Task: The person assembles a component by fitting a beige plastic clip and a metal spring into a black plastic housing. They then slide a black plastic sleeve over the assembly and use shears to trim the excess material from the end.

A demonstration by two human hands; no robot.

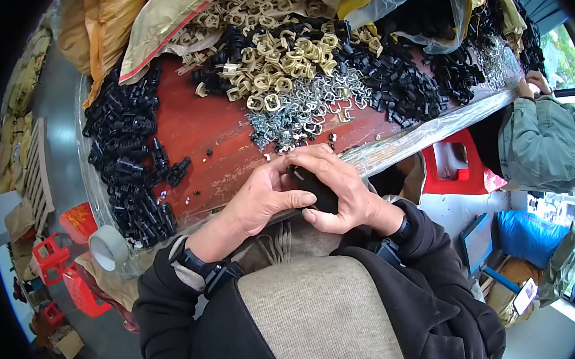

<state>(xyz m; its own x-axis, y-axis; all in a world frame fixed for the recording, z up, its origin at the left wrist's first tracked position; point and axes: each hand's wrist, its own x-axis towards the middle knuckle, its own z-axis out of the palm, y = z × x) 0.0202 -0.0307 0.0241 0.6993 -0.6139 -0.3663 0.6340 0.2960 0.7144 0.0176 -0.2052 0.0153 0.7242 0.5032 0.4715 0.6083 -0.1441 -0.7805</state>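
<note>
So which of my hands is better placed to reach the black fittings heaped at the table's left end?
Probably your left hand: it's nearer the black fittings, while your right hand sits farther across. Both are around a black part, so the left would need to let go first.

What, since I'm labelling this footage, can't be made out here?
Head view: the left hand and right hand cover most of the dark part between them, so its full shape is hidden.
Head view: the co-worker has their head cut off by the right edge.
Head view: whatever the co-worker's hands may hold is too small to tell.
Head view: the metal clips overlap, hiding their number.
</note>
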